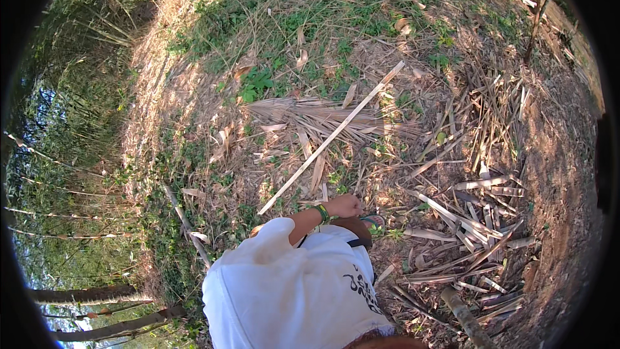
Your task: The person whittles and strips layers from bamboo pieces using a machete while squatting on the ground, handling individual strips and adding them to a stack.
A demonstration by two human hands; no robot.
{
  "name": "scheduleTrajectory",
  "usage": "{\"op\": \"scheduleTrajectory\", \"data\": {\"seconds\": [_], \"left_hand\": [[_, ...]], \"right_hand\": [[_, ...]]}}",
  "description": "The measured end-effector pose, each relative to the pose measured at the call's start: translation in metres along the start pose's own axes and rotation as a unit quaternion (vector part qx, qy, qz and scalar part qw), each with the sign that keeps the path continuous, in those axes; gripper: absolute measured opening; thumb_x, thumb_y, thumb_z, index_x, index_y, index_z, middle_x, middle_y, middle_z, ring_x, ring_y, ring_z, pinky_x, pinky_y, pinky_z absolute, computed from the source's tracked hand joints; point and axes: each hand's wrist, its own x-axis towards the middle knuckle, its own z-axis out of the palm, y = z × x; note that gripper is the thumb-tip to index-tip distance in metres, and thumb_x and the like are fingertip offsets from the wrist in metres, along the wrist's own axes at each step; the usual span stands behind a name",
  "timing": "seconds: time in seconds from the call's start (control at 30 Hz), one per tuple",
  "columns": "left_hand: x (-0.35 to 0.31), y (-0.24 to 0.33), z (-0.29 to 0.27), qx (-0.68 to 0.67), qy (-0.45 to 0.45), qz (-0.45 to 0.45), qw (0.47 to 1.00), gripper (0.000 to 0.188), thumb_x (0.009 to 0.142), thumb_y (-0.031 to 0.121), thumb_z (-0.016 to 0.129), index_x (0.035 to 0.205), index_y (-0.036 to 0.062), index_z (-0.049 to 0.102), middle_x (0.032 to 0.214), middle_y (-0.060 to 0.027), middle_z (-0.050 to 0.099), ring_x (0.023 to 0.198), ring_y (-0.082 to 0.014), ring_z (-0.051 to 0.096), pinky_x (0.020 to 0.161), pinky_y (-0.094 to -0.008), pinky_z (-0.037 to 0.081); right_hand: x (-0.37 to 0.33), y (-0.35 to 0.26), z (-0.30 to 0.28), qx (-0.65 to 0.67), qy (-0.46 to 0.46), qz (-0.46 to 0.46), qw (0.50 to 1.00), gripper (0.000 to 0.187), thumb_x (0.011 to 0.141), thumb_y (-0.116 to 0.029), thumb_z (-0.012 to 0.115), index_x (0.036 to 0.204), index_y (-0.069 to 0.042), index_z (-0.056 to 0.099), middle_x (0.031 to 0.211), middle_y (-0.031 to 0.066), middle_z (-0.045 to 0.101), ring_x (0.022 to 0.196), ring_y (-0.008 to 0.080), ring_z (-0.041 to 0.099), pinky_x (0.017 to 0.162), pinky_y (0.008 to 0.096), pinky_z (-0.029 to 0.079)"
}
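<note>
My left hand [345,205] is closed in a fist in front of my body, with a green band [322,212] round its wrist. What it holds, if anything, is hidden. Just below it show my bent leg and a sandalled foot [372,221]. A long pale strip of wood or split bamboo [332,136] lies slantwise on the ground beyond my left arm, its near end close to my white sleeve. Under the strip's middle spreads a dry, fan-shaped palm leaf [310,113]. My right hand does not show.
Split, dry stalk pieces [478,226] are heaped at the right, with a thicker log [465,317] at the near right. A thin branch [186,226] lies left of me. Green weeds [310,13] grow at the far side, and trunks [116,329] stand at the lower left.
</note>
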Motion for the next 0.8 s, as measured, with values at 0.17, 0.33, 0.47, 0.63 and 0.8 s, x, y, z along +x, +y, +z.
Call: {"op": "scheduleTrajectory", "data": {"seconds": [0.17,0.33,0.47,0.63,0.8], "left_hand": [[0.026,-0.021,0.004,-0.002,0.036,0.038,0.999,0.031,0.083,0.036,0.066,0.085,0.0052,0.07,0.081,-0.0184,0.069,0.076,-0.0361,0.067,0.071,-0.0459,0.052],[0.048,-0.084,0.01,0.039,-0.054,-0.062,0.996,0.037,0.086,0.039,0.064,0.092,0.0035,0.073,0.089,-0.0198,0.07,0.08,-0.0365,0.067,0.075,-0.046,0.053],[-0.051,-0.209,-0.022,0.238,-0.049,-0.112,0.964,0.045,0.088,0.045,0.056,0.087,0.0018,0.071,0.097,-0.0234,0.069,0.088,-0.0426,0.065,0.08,-0.0519,0.052],[-0.032,-0.156,0.004,0.16,-0.011,-0.126,0.979,0.042,0.09,0.041,0.055,0.092,0.0022,0.071,0.1,-0.0242,0.069,0.093,-0.0437,0.065,0.086,-0.0511,0.051],[-0.099,-0.161,0.017,0.042,0.082,-0.187,0.978,0.038,0.091,0.037,0.054,0.095,0.0017,0.069,0.095,-0.0264,0.068,0.093,-0.0445,0.065,0.086,-0.0508,0.051]], "right_hand": [[-0.008,-0.036,0.005,0.012,-0.016,-0.044,0.999,0.038,0.095,-0.039,0.061,0.075,-0.009,0.049,0.05,0.0042,0.045,0.029,0.0174,0.041,0.027,0.0313,0.03],[-0.037,-0.095,0.043,0.01,0.021,-0.205,0.978,0.038,0.094,-0.038,0.062,0.08,-0.005,0.052,0.053,0.005,0.048,0.031,0.0172,0.043,0.028,0.0316,0.03],[-0.055,-0.06,0.096,-0.024,-0.035,-0.2,0.979,0.039,0.094,-0.038,0.064,0.082,-0.003,0.053,0.053,0.0051,0.048,0.031,0.0169,0.041,0.03,0.0324,0.029],[-0.024,-0.031,0.047,-0.019,0.029,-0.143,0.989,0.038,0.094,-0.036,0.061,0.077,-0.004,0.053,0.05,0.005,0.045,0.032,0.0184,0.039,0.031,0.034,0.03],[-0.009,0.047,0.033,-0.012,-0.005,-0.05,0.999,0.037,0.094,-0.035,0.06,0.075,-0.005,0.052,0.049,0.0049,0.043,0.032,0.0192,0.039,0.031,0.0349,0.031]]}}
